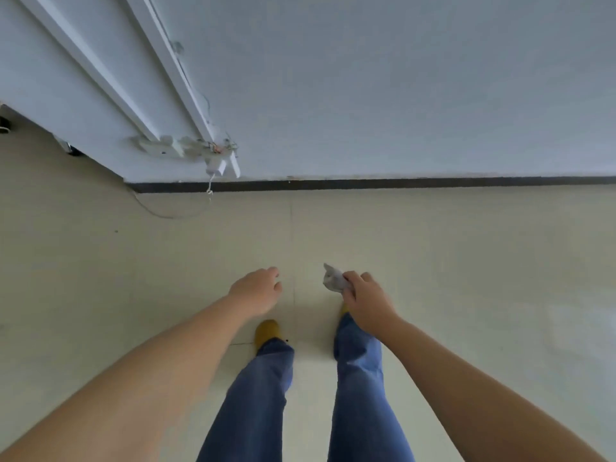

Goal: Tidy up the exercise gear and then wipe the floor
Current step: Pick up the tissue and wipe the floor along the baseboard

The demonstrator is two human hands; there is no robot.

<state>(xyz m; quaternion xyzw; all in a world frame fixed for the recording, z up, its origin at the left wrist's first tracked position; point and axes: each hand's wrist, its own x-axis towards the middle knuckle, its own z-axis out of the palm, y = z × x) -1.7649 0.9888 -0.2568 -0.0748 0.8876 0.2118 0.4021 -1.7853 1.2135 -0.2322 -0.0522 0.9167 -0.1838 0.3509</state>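
- Cloth [335, 279] is sitting bunched up in the right hand [365, 303], near the middle of the frame, above the floor [466, 261] and not touching it.
- It is looking small, soft and crumpled, so I think it is very light and will squash and fold easily. Holding it by the bunched part seems best.
- Right hand's fingers are curling round the cloth and pinching it tight.
- Left hand [258, 290] is holding nothing, with its fingers loosely bent.
- Person is standing in blue trousers [360, 378] and yellow shoes [266, 330], low in the frame.
- Wall [400, 95] and its dark strip [400, 182] are crossing the middle of the frame, close ahead.
- Thin white wire [166, 213] is lying on the floor at middle left, under a plug [216, 168]. Wiping there could snag it, I think.
- Floor to the right is looking wide open for wiping.
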